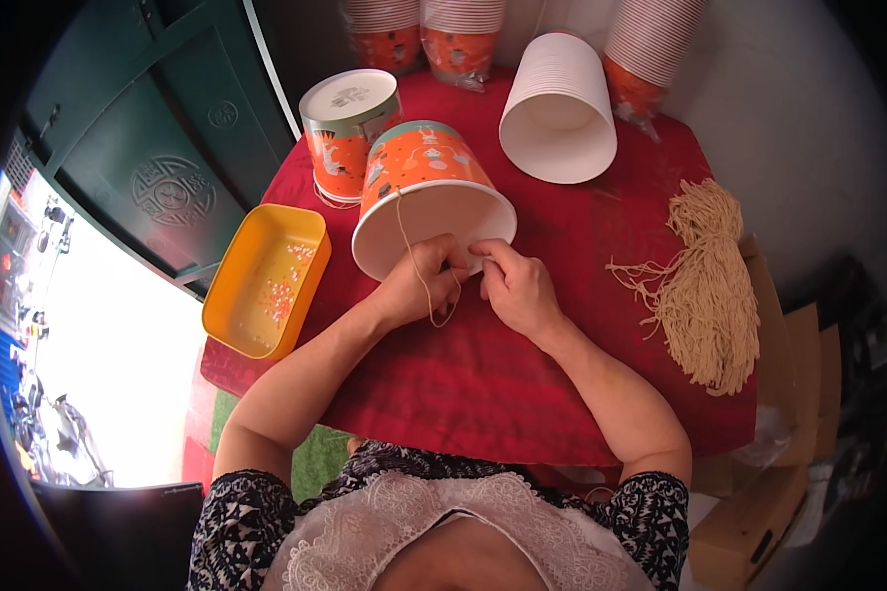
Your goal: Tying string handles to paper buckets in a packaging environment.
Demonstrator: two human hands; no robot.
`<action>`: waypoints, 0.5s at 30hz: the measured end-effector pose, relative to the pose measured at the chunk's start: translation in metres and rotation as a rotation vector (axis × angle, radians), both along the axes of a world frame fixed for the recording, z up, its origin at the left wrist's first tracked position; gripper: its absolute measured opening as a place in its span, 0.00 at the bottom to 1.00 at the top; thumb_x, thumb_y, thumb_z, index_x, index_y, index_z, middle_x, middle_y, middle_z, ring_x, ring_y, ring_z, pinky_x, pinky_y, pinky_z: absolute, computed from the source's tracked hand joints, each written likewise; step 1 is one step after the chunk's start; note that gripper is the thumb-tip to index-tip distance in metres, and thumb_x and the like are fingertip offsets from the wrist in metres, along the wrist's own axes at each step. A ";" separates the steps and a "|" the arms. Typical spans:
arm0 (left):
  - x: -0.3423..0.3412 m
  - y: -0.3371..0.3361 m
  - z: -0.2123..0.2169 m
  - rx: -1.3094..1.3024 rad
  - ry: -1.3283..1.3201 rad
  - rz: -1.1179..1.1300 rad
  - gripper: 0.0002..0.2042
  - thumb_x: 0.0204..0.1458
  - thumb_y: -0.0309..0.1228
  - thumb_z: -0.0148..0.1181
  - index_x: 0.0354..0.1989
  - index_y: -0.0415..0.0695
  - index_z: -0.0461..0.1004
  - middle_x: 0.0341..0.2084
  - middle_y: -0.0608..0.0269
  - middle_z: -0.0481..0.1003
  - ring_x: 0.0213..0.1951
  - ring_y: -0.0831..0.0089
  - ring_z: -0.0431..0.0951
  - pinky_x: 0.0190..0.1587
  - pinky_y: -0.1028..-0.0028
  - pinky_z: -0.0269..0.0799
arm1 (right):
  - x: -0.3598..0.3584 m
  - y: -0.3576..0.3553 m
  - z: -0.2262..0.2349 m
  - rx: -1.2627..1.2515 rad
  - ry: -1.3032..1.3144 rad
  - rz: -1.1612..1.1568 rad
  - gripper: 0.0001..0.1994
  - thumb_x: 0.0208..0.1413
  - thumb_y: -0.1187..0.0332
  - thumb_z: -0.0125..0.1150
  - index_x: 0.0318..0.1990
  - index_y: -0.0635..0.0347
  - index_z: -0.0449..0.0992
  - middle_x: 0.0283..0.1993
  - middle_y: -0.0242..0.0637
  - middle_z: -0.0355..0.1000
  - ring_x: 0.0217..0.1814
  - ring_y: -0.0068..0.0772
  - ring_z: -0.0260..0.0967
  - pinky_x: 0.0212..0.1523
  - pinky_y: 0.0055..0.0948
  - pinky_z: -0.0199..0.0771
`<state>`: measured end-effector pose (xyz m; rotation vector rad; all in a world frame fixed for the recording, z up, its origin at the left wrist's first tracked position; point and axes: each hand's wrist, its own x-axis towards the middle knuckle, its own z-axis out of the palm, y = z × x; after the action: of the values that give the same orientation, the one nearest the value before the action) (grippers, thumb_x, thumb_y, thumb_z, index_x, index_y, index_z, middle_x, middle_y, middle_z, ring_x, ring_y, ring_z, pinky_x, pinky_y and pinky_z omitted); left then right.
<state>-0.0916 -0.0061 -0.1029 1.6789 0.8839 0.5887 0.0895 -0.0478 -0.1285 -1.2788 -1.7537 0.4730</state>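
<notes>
Left hand (416, 286): pinched on beige string (404, 229) at bucket (426, 192) rim.
Right hand (513, 284): fingers closed at rim, probably gripping string's end.
Tip: keep string taut, bucket steady.

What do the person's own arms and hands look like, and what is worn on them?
Both forearms are bare, and the left hand and right hand wear no gloves. I can see no rings or watch. Short sleeves in a black-and-white pattern cover the upper arms, with a white lace panel at the chest.
</notes>
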 end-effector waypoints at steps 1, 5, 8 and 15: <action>0.000 0.000 -0.001 -0.009 -0.009 -0.007 0.04 0.58 0.21 0.56 0.32 0.38 0.67 0.17 0.63 0.72 0.16 0.78 0.72 0.16 0.78 0.65 | 0.000 0.000 -0.001 0.012 -0.013 -0.002 0.09 0.60 0.77 0.51 0.45 0.62 0.74 0.18 0.40 0.73 0.20 0.33 0.75 0.23 0.32 0.73; -0.001 0.001 -0.003 -0.010 -0.002 -0.009 0.04 0.58 0.21 0.55 0.33 0.38 0.67 0.17 0.63 0.72 0.16 0.78 0.73 0.16 0.78 0.66 | 0.000 -0.001 0.002 -0.053 -0.028 -0.016 0.09 0.57 0.75 0.53 0.44 0.60 0.75 0.26 0.49 0.76 0.29 0.51 0.77 0.29 0.44 0.76; -0.002 0.003 -0.003 -0.009 0.015 -0.016 0.03 0.58 0.21 0.55 0.33 0.38 0.67 0.17 0.62 0.73 0.17 0.77 0.73 0.17 0.78 0.66 | 0.001 -0.001 0.002 -0.061 -0.043 -0.016 0.09 0.56 0.75 0.53 0.44 0.60 0.75 0.26 0.49 0.76 0.29 0.52 0.77 0.29 0.45 0.76; -0.002 0.003 0.001 -0.045 0.022 -0.019 0.03 0.58 0.22 0.55 0.34 0.38 0.68 0.18 0.62 0.73 0.17 0.77 0.73 0.17 0.78 0.66 | 0.002 0.000 -0.002 0.002 -0.075 -0.002 0.09 0.59 0.77 0.51 0.45 0.62 0.74 0.19 0.41 0.73 0.21 0.35 0.76 0.23 0.33 0.73</action>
<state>-0.0934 -0.0034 -0.1015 1.6542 0.8904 0.5344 0.0916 -0.0475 -0.1304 -1.3118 -1.8140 0.4264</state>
